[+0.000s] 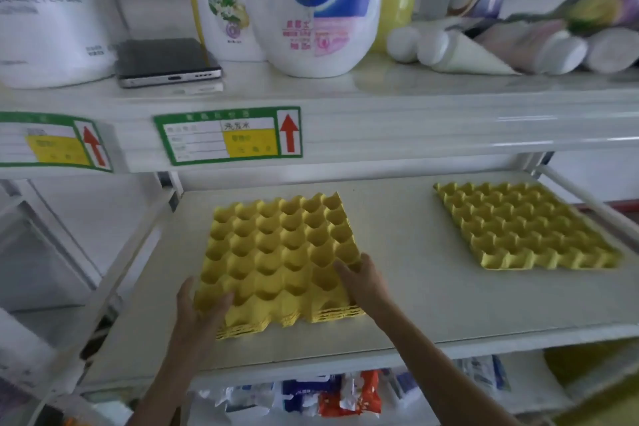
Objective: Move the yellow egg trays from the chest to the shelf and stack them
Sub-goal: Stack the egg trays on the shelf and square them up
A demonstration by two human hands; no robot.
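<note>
A stack of several yellow egg trays [276, 252] lies on the white middle shelf [408, 287], left of centre. My left hand [200, 304] grips the stack's near-left corner, thumb on top of the uppermost tray. My right hand [363, 278] rests on the stack's near-right edge, fingers curled over the top tray. Another yellow egg tray [525, 228] lies apart at the shelf's right end. The chest is out of view.
The upper shelf holds a Walch bottle [321, 7], a second bottle [224, 0], a white container [48, 17], a dark phone [166, 60] and tubes [484, 48]. Green price labels [228, 135] sit on its front edge. Packets [328, 394] lie on the shelf below.
</note>
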